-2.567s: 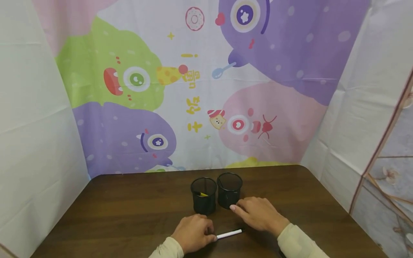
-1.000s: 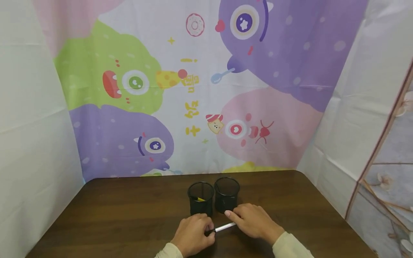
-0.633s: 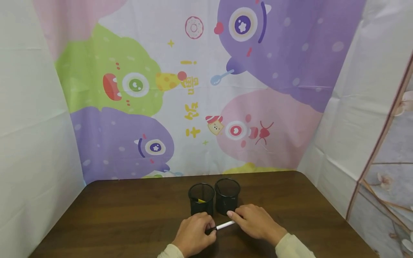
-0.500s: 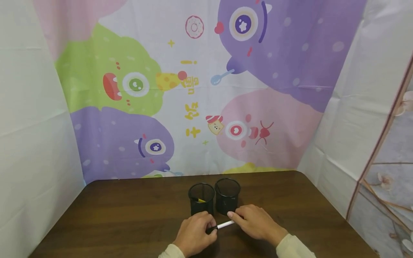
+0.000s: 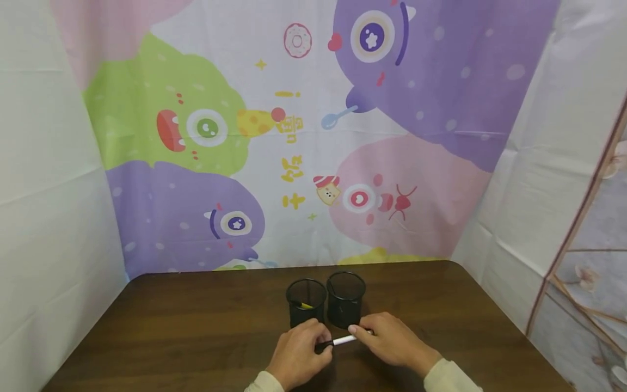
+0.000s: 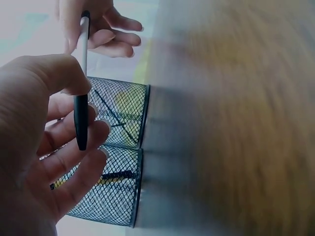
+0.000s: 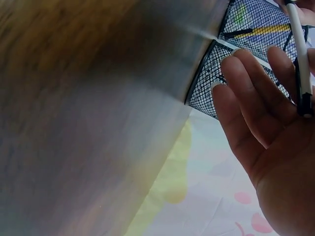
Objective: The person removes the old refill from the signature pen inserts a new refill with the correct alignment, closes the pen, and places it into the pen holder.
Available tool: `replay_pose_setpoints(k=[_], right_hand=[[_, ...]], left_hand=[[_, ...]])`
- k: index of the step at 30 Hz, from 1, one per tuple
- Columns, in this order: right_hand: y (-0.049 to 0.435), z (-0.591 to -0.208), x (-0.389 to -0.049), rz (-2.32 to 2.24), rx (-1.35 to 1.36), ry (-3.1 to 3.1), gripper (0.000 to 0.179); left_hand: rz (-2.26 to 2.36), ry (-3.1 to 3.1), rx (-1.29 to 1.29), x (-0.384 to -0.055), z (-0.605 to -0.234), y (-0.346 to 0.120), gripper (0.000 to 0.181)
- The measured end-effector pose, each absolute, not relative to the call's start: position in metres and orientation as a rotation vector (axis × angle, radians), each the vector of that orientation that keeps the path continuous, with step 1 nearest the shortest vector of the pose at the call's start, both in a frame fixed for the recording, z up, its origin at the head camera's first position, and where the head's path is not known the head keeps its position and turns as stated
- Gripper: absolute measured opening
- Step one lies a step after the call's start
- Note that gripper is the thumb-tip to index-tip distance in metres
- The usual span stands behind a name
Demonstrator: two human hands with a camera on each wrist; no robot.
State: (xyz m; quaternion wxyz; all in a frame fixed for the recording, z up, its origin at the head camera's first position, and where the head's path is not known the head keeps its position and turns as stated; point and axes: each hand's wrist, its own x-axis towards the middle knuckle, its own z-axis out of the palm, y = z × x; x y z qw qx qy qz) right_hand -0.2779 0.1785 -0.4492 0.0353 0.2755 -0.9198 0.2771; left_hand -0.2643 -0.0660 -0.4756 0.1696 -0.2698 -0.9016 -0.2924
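Observation:
A pen (image 5: 344,340) with a white barrel and a black tapered end is held between both hands, tilted up to the right. My left hand (image 5: 300,351) pinches its black end between thumb and fingers; that end points down past the thumb in the left wrist view. At the opposite end, where a black clip (image 6: 85,22) shows, my right hand (image 5: 392,340) pinches the barrel (image 7: 300,46) with thumb and index finger, the other fingers stretched out. Just beyond the hands stand two black mesh cups, the left one (image 5: 306,313) and the right one (image 5: 345,305).
A yellow and black pen (image 5: 305,305) leans in the left cup, and a thin dark stick (image 6: 114,115) is in the right one. The brown wooden table (image 5: 206,321) reaches back to a cartoon-print cloth (image 5: 303,234). White cloth walls (image 5: 54,218) flank it.
The pen has turned end for end and been lifted, its black end now in the left hand. The right hand, earlier apart from it, now grips the other end.

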Motion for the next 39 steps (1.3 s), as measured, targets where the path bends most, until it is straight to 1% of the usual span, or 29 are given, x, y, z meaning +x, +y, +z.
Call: replay_pose_setpoints(k=[8,17,35,39], right_hand=[[0.178,-0.450,-0.278,1.021,0.874,-2.768,0.043],[0.180,-0.448,-0.278,1.136,0.893,-2.741,0.035],[0.177,-0.444,-0.280,1.129,0.998,-2.656,0.026],[0.175,-0.444,-0.278,1.112,1.013,-2.629,0.021]], left_hand=[[-0.913,-2.544,-0.768,-0.266,-0.476,-0.065,0.014],[-1.021,-2.467,-0.861,-0.270,-0.475,-0.068,0.010],[-0.958,-2.256,-0.990,-0.276,-0.477,-0.073,0.009],[-1.010,-2.236,-1.004,-0.277,-0.479,-0.074,0.006]])
